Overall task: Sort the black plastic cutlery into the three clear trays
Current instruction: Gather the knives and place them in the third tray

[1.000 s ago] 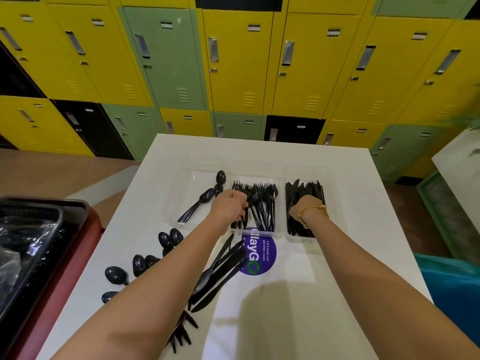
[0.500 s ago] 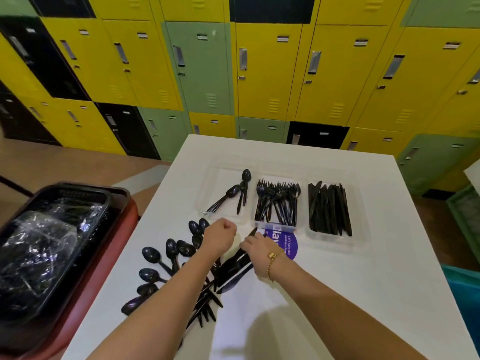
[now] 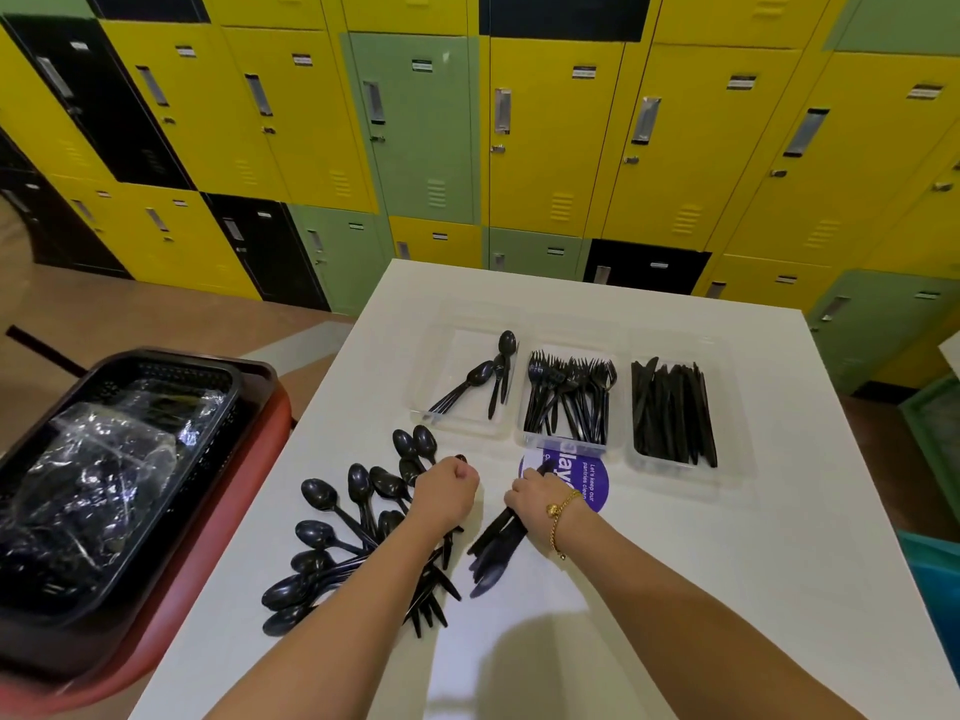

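Note:
Three clear trays stand side by side at the far part of the white table. The left tray holds a few spoons, the middle tray forks, the right tray knives. A loose pile of black spoons fans out on the table's left side. My left hand is curled in a fist over the pile's right edge, with a dark cutlery tip poking out above it and handles showing below. My right hand grips a bundle of black knives, blades pointing toward me.
A red tray at the left carries a black basket of plastic-wrapped cutlery. A round purple sticker lies on the table before the fork tray. Yellow, green and black lockers stand behind. A teal object sits at the right edge.
Both hands have drawn back from the trays to the loose cutlery near me. My right hand has taken hold of the knife bundle; my left fist has settled on the pile.

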### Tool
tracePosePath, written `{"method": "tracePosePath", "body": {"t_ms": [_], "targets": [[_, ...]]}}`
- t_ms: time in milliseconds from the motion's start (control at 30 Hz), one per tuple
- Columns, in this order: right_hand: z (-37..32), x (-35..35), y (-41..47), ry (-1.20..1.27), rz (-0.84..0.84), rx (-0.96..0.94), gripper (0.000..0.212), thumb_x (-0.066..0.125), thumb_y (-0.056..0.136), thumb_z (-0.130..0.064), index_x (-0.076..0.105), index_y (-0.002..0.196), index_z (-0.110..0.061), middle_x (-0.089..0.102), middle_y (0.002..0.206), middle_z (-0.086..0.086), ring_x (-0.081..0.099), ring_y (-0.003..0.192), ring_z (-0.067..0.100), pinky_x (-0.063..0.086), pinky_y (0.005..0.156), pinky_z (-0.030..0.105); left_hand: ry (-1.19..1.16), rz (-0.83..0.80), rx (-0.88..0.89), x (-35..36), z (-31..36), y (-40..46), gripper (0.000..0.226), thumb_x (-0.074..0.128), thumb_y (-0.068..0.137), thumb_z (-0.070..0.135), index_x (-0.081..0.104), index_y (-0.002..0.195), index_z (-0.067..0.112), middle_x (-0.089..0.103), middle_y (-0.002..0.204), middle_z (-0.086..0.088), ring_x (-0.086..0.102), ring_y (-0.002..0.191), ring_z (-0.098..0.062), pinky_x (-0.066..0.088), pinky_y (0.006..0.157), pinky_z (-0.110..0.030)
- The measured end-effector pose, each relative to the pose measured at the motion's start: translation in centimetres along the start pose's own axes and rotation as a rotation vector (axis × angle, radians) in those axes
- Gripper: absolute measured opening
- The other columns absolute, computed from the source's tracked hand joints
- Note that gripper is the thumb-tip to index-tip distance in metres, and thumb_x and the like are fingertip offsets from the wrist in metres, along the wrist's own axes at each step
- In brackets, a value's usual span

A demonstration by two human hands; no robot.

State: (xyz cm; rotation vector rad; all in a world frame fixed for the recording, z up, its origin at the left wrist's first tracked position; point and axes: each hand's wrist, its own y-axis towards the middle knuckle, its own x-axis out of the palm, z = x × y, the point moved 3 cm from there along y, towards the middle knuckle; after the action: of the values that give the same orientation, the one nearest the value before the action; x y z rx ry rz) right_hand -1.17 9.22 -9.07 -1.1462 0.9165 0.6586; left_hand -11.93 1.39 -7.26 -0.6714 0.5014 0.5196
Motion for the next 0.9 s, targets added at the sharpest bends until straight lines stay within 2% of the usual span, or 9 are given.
{"method": "tracePosePath", "body": {"t_ms": [167,267,400,600,767,900], "targets": [[0.5,0.8,-0.4,-0.002,0.002,0.003,0.032,0.055,0.089,-0.005,0.052,0.121,-0.006,0.054,0.122,0.014,0.046,0.116,0.028,0.043,0.093,0.039,-0.012,-0.025,-0.001,0.4,0.0,-0.1,0.018,0.042,0.092,0.019,0.058,0.092,0.009,0.060,0.092,-0.004,0.053,0.083,-0.019,0.044,0.075,-0.029],[0.6,1.2,-0.6,-0.011,-0.006,-0.011,0.036,0.059,0.088,-0.007,0.051,0.123,-0.007,0.054,0.122,0.013,0.047,0.116,0.028,0.043,0.093,0.039,-0.029,-0.042,-0.004,0.7,0.2,-0.2,0.020,0.041,0.092,0.018,0.058,0.092,0.008,0.060,0.093,-0.004,0.052,0.081,-0.018,0.044,0.064,-0.025],[0.7,2.2,-1.1,0.027,-0.053,0.012,0.040,0.061,0.086,-0.007,0.047,0.124,-0.007,0.053,0.123,0.014,0.047,0.116,0.029,0.045,0.093,0.040,-0.048,-0.053,0.006,1.2,0.4,-0.4,0.016,0.041,0.091,0.016,0.056,0.086,0.012,0.059,0.090,-0.002,0.052,0.081,-0.019,0.045,0.072,-0.029],[1.1,3.4,-2.4,0.097,-0.120,0.047,0.049,0.063,0.085,-0.009,0.044,0.130,-0.006,0.049,0.129,0.014,0.047,0.119,0.029,0.044,0.099,0.038,-0.013,-0.065,0.043,1.3,0.9,-0.9,0.015,0.039,0.091,0.010,0.049,0.079,0.012,0.050,0.082,-0.007,0.046,0.075,-0.019,0.039,0.068,-0.029],[1.3,4.1,-3.4,0.155,-0.082,0.088,0.046,0.060,0.087,-0.010,0.045,0.130,-0.009,0.048,0.130,0.013,0.046,0.120,0.027,0.042,0.100,0.036,-0.029,-0.062,0.005,1.7,0.7,-1.1,0.014,0.043,0.092,0.015,0.056,0.089,0.012,0.058,0.093,-0.003,0.054,0.085,-0.020,0.045,0.076,-0.030],[1.1,4.5,-3.8,0.232,-0.046,0.127,0.040,0.058,0.088,-0.008,0.045,0.126,-0.008,0.051,0.128,0.013,0.049,0.116,0.025,0.044,0.097,0.033,-0.036,-0.059,0.004,1.8,0.8,-1.2,0.014,0.043,0.093,0.016,0.057,0.093,0.012,0.058,0.094,-0.002,0.055,0.087,-0.020,0.046,0.079,-0.031]]}}
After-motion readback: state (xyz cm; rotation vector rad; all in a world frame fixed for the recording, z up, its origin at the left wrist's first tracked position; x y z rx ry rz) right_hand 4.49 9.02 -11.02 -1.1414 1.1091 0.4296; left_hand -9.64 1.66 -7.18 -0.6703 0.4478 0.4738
